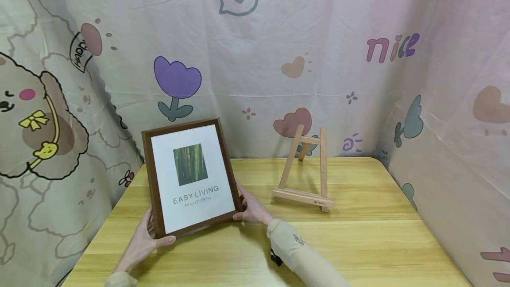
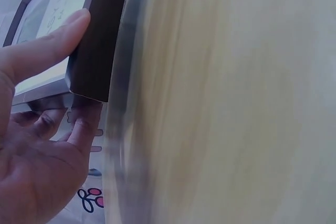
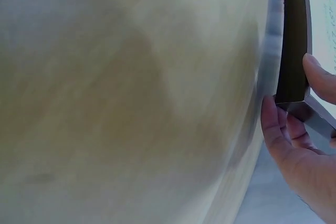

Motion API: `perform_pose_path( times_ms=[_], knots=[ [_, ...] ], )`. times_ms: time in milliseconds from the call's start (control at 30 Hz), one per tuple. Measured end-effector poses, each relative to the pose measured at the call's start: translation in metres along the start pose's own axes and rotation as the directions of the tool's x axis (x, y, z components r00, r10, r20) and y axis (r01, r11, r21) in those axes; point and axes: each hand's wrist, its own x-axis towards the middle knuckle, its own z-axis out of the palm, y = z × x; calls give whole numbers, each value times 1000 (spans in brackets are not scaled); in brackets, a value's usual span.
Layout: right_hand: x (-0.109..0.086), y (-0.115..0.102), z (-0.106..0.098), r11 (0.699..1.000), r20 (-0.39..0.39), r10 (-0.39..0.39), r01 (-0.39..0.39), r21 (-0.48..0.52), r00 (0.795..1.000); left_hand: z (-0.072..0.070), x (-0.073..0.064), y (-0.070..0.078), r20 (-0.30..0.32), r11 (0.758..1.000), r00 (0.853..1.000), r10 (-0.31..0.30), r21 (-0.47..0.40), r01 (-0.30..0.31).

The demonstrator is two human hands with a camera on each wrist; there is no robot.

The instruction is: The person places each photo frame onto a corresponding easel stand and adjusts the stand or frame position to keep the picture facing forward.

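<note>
Both hands hold a picture frame (image 1: 160, 189) with a brown border, tilted upright at the left of the table. Its white sheet carries a small green bamboo picture and the words EASY LIVING. The left hand (image 1: 141, 238) grips the lower left corner, thumb over the front edge and fingers behind; the left wrist view shows this thumb (image 2: 58, 38) on the border. At the lower right corner, the right hand (image 1: 253, 207) grips the frame the same way, its fingers (image 3: 273, 124) behind the border in the right wrist view. A small wooden easel (image 1: 303, 195) stands right of the hands.
A light wood-grain table (image 1: 370, 238) lies beneath everything. Behind it hangs a pale curtain (image 1: 239, 56) with printed hearts and flowers, and similar cloth covers both sides. A small black object (image 1: 276, 258) shows below the right sleeve.
</note>
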Motion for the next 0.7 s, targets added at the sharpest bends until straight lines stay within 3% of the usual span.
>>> perform_pose_path(
  times_ms=[167,700],
  knots=[
    [0,1,-1,1000,-16,0,0,2,1000,3,1,0,-43,998,997,59,29,-58],
    [-3,3,-8,999,-51,-43,43,4,998,8,5,9,-73,997,994,81,20,-80]
  ],
)
